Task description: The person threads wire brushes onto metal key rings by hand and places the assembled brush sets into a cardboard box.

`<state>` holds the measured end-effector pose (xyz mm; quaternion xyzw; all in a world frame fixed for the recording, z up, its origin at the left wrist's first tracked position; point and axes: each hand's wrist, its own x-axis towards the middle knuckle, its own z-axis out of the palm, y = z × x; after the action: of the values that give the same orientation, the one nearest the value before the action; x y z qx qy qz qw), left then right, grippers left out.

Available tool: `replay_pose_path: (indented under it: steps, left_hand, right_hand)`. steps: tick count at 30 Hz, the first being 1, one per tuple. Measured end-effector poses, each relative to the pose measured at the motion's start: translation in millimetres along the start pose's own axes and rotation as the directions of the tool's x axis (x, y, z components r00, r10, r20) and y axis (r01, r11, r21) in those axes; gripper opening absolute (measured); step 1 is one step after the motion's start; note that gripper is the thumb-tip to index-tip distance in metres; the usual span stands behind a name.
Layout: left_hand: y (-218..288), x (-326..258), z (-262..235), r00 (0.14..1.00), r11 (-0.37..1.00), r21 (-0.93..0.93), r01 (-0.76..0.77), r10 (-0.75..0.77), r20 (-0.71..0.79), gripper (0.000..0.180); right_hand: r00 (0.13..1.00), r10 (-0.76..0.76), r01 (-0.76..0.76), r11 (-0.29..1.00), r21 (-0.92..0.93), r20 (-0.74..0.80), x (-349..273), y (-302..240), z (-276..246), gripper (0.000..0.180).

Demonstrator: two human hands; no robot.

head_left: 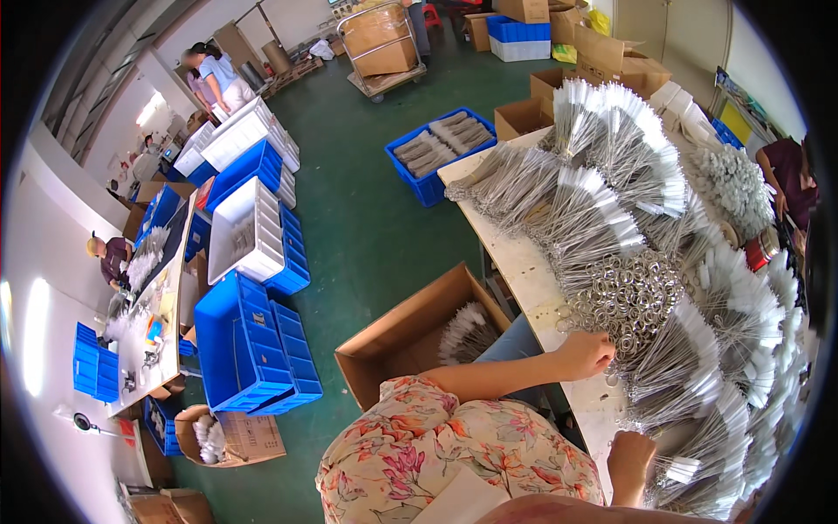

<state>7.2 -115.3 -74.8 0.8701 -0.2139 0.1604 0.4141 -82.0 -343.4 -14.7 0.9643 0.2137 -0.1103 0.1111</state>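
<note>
My left hand (pixel 585 355) is curled closed at the table's near edge, beside a heap of metal rings (pixel 642 293). Whatever its fingers hold, if anything, is hidden. Lower down, my right hand (pixel 630 454) is also closed, with its knuckles toward the piled wire-handled brushes (pixel 676 349). What it grips cannot be made out. Close to it lies a small group of white brush tips (pixel 683 469). The brushes have thin metal stems and white bristle ends, and lie in fanned bundles over the white worktable (pixel 552 327).
An open cardboard box (pixel 393 325) with more brushes stands left of the table. A blue crate (pixel 428 185) of bundles sits on the green floor. Stacked blue bins (pixel 240 341) and white bins (pixel 249 223) line the left side. A cart (pixel 384 52) stands far back. Other people work nearby.
</note>
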Motion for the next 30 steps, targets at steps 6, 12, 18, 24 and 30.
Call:
replay_pose_path:
  steps: [6, 12, 18, 24, 30]
  left_hand:
    - [7, 2, -7, 0.995, 0.989, -0.117, 0.094, -0.098, -0.023, 0.004]
    - [6, 6, -12, 0.989, 0.985, -0.102, 0.140, -0.144, -0.039, 0.006]
    - [2, 9, -18, 0.985, 0.983, -0.097, 0.158, -0.164, -0.054, 0.016]
    - [4, 6, -17, 0.985, 0.993, 0.047, 0.105, -0.111, 0.135, 0.022]
    - [4, 5, -6, 0.999, 0.987, 0.159, 0.007, -0.013, 0.037, 0.019]
  right_hand:
    - [0.966, -0.171, 0.138, 0.975, -0.177, -0.192, -5, 1, 39, 0.010]
    - [0.976, 0.077, 0.003, 0.932, 0.363, -0.205, -1, -1, 19, 0.010]
    - [0.937, 0.304, 0.013, 0.464, 0.886, -0.173, 7, -13, -28, 0.007]
    - [0.941, 0.280, 0.040, 0.463, 0.886, -0.189, 15, -24, -40, 0.008]
    - [0.949, 0.260, 0.038, 0.463, 0.886, -0.177, 21, -32, -48, 0.008]
